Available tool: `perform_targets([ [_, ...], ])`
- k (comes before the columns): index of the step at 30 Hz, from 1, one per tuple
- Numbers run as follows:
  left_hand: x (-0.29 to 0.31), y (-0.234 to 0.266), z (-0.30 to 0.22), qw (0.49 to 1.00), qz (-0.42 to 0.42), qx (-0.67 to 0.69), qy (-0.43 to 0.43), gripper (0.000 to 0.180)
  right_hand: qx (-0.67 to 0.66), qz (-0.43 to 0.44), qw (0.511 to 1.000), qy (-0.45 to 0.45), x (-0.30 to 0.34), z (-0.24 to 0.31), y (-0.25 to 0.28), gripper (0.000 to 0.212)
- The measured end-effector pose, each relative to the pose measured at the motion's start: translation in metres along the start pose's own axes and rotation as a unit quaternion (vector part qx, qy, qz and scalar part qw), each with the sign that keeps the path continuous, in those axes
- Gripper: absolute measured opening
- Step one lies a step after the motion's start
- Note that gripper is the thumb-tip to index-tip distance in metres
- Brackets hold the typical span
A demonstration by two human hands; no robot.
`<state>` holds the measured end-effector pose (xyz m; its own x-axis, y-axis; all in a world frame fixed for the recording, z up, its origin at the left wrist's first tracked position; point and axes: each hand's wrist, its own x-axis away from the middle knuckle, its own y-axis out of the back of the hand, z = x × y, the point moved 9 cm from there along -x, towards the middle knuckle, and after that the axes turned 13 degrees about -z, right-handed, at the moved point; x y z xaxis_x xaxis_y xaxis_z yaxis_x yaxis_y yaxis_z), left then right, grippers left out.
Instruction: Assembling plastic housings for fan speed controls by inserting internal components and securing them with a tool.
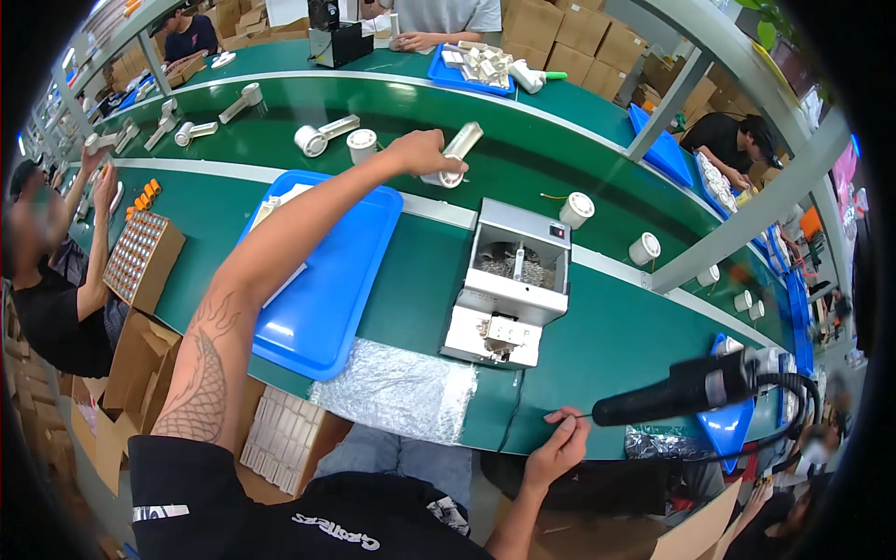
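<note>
My left arm stretches across the bench to the green conveyor belt. There my left hand (420,155) is closed on a white plastic housing (464,142) with a round head and a long handle. Low at the right, my right hand (557,454) is closed, thumb and fingers at the thin bit of a black electric screwdriver (667,397). Whether a screw sits at the bit's tip is too small to tell. Between my hands stands a silver screw feeder (511,289), loose screws in its hopper. A blue tray (322,317) lies beneath my left forearm, with white parts partly hidden by it.
More white housings (362,145) are spread along the conveyor belt (523,140). Bubble wrap (397,392) lies at the bench's front edge. A cardboard box of white parts (285,439) stands below. A metal post (737,233) rises at the right. Co-workers sit left and across.
</note>
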<state>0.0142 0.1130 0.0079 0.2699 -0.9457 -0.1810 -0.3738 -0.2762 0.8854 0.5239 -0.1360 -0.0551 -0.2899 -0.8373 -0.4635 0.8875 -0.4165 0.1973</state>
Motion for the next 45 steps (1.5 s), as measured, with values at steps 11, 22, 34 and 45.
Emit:
perform_targets([
  [11,-0.019,0.018,0.161,0.963,0.056,-0.261,-0.036,0.068,0.018,-0.039,0.999,0.024,-0.003,0.002,0.001,0.022],
  [22,0.186,0.132,0.103,0.771,-0.163,0.603,0.127,0.047,-0.124,0.128,0.977,0.119,0.03,0.111,-0.047,0.014],
  [34,0.514,0.042,0.019,0.601,-0.159,0.719,0.311,0.029,0.073,0.375,0.886,0.261,0.091,0.224,-0.442,0.052],
  [45,0.44,0.032,-0.044,0.754,-0.106,0.627,0.164,0.032,-0.225,0.474,0.834,-0.17,0.041,0.176,-0.367,0.036],
])
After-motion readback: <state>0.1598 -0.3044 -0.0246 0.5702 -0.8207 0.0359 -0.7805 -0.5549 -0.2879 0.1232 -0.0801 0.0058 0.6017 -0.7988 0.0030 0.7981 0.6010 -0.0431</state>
